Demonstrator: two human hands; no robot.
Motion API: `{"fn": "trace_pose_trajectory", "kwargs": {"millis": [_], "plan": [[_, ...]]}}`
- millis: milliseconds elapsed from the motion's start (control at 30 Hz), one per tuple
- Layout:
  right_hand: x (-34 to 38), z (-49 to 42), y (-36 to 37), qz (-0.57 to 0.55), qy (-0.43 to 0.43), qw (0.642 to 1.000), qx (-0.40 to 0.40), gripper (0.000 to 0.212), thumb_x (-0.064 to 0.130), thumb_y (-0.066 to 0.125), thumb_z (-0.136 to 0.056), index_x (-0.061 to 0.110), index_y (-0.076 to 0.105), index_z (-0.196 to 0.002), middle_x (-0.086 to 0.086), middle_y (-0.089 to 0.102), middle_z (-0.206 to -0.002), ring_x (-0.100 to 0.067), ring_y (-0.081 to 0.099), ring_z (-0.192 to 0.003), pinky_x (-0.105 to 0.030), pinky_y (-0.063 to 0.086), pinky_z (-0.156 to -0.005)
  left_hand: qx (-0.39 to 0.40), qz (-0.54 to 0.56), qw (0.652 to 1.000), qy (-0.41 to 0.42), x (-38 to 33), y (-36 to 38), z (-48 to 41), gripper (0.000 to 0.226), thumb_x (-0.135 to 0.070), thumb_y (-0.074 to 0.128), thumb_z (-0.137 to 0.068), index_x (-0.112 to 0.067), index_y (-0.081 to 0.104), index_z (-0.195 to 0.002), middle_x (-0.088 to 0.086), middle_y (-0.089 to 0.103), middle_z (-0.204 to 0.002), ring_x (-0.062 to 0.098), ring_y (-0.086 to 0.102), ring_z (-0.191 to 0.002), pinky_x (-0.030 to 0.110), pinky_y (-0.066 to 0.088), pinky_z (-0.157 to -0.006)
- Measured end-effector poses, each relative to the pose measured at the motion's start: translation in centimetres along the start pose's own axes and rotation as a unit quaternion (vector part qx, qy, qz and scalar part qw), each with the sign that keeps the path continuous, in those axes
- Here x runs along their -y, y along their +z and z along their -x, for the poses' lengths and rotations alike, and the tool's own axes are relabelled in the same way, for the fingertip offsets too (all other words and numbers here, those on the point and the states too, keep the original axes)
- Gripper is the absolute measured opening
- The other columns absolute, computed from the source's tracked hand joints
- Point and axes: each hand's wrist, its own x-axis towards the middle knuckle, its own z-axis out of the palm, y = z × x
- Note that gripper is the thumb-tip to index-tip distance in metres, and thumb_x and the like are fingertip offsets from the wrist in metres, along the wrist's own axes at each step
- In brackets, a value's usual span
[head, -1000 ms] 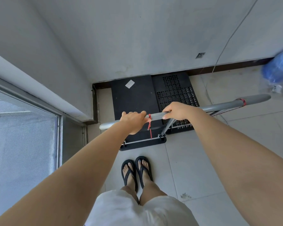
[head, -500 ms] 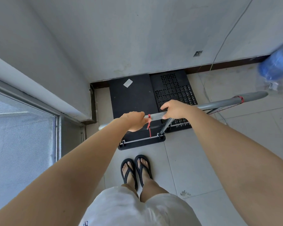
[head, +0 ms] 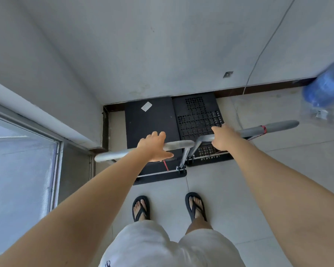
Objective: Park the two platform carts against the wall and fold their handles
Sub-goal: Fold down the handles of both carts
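Observation:
Two black platform carts stand side by side in the corner, their far ends at the wall. The left cart (head: 150,124) has a solid deck with a white sticker. The right cart (head: 199,112) has a perforated deck. Both grey handles stand upright. My left hand (head: 154,146) lies over the left cart's handle bar (head: 114,156), fingers curled over it and thumb stretched along it. My right hand (head: 223,137) grips the right cart's handle bar (head: 278,126), which carries a red tie near its right end.
A blue water jug (head: 328,89) sits at the right edge by the wall. A thin cable (head: 258,54) runs down the wall to the floor. A glass door (head: 17,170) and its frame fill the left. My feet in black flip-flops stand behind the carts.
My hands have moved apart along the two handle bars, and my feet have stepped apart. The two handle bars no longer overlap as much. The carts stay at the wall.

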Motion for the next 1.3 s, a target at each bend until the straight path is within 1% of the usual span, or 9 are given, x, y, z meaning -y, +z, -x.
{"fn": "trace_pose_trajectory", "kwargs": {"millis": [133, 267, 500, 600, 900, 1033, 1133, 1233, 1300], "plan": [[-3.6, -1.5, -1.0, 0.087, -0.034, 0.996, -0.002, 0.054, 0.010, 0.050, -0.092, 0.018, 0.037, -0.143, -0.022, 0.031, -0.151, -0.039, 0.030, -0.139, -0.055, 0.034, -0.110, 0.023, 0.010, 1.000, -0.010, -5.4, -0.1, -1.9, 0.041, -0.042, 0.052, -0.091, -0.014, 0.053, -0.122, 0.007, 0.058, -0.119, 0.030, 0.058, -0.106, 0.037, 0.043, -0.083], [-6.2, -2.5, -1.1, 0.114, -0.083, 0.990, 0.002, 0.040, 0.004, 0.045, -0.090, 0.014, 0.049, -0.129, -0.017, 0.052, -0.133, -0.036, 0.042, -0.128, -0.055, 0.034, -0.108, 0.038, -0.014, 0.998, -0.045, -9.1, 0.3, -3.1, 0.031, -0.033, 0.051, -0.095, -0.010, 0.053, -0.116, 0.008, 0.062, -0.112, 0.028, 0.054, -0.085, 0.034, 0.041, -0.071], [-6.4, -4.2, 0.1, 0.139, -0.099, 0.985, -0.015, 0.035, 0.008, 0.052, -0.089, 0.017, 0.053, -0.123, -0.011, 0.062, -0.121, -0.032, 0.052, -0.119, -0.051, 0.032, -0.107, 0.017, -0.089, 0.993, -0.074, -9.5, 1.8, -4.6, 0.014, -0.019, 0.053, -0.094, -0.011, 0.058, -0.104, 0.003, 0.055, -0.085, 0.027, 0.053, -0.074, 0.033, 0.039, -0.063], [-5.9, -4.6, 0.2, 0.122, -0.102, 0.987, -0.023, 0.029, 0.006, 0.052, -0.088, 0.015, 0.057, -0.114, -0.010, 0.066, -0.112, -0.031, 0.058, -0.109, -0.049, 0.033, -0.106, -0.005, -0.114, 0.992, -0.051, -9.5, 1.9, -5.2, 0.013, -0.021, 0.052, -0.094, -0.013, 0.058, -0.102, 0.003, 0.057, -0.085, 0.027, 0.056, -0.076, 0.032, 0.038, -0.062], [-5.5, -4.1, 0.6, 0.108, -0.108, 0.988, -0.030, 0.021, 0.008, 0.054, -0.087, 0.015, 0.058, -0.106, -0.009, 0.065, -0.105, -0.031, 0.059, -0.107, -0.047, 0.034, -0.103, -0.046, -0.136, 0.990, -0.006, -8.8, 2.5, -5.4, 0.017, -0.026, 0.051, -0.095, -0.014, 0.058, -0.104, 0.003, 0.066, -0.101, 0.027, 0.065, -0.091, 0.032, 0.037, -0.064], [-5.7, -5.0, -0.3, 0.073, -0.119, 0.990, 0.009, 0.015, 0.003, 0.051, -0.086, 0.013, 0.052, -0.096, -0.004, 0.052, -0.081, -0.029, 0.052, -0.087, -0.047, 0.037, -0.100, -0.038, -0.103, 0.994, -0.027, -9.1, 2.3, -5.4, 0.009, -0.023, 0.051, -0.091, -0.015, 0.056, -0.095, 0.002, 0.060, -0.087, 0.027, 0.058, -0.080, 0.032, 0.035, -0.064], [-5.5, -4.9, -0.5, 0.067, -0.146, 0.987, 0.023, 0.017, -0.002, 0.049, -0.086, 0.009, 0.053, -0.098, -0.002, 0.040, -0.069, -0.028, 0.049, -0.082, -0.039, 0.039, -0.083, -0.020, -0.065, 0.996, -0.049, -9.1, 2.0, -5.5, 0.006, -0.017, 0.052, -0.086, -0.014, 0.055, -0.091, 0.002, 0.061, -0.085, 0.026, 0.053, -0.075, 0.032, 0.036, -0.063], [-5.1, -4.3, -0.6, 0.043, -0.145, 0.988, 0.013, 0.015, -0.004, 0.048, -0.086, 0.010, 0.047, -0.093, -0.008, 0.048, -0.081, -0.029, 0.049, -0.082, -0.035, 0.037, -0.077, 0.004, -0.034, 0.998, -0.046, -9.2, 1.8, -5.7, 0.019, -0.017, 0.051, -0.088, -0.011, 0.060, -0.104, 0.008, 0.067, -0.100, 0.027, 0.055, -0.083, 0.033, 0.039, -0.066], [-5.0, -3.9, -0.8, 0.003, -0.152, 0.988, 0.017, 0.017, -0.004, 0.047, -0.087, 0.003, 0.052, -0.101, -0.015, 0.056, -0.100, -0.032, 0.055, -0.089, -0.036, 0.045, -0.079, 0.010, -0.008, 0.999, -0.036, -9.6, 1.7, -5.6, 0.028, -0.020, 0.049, -0.091, -0.009, 0.058, -0.115, 0.011, 0.063, -0.114, 0.031, 0.056, -0.100, 0.037, 0.044, -0.075]]}}
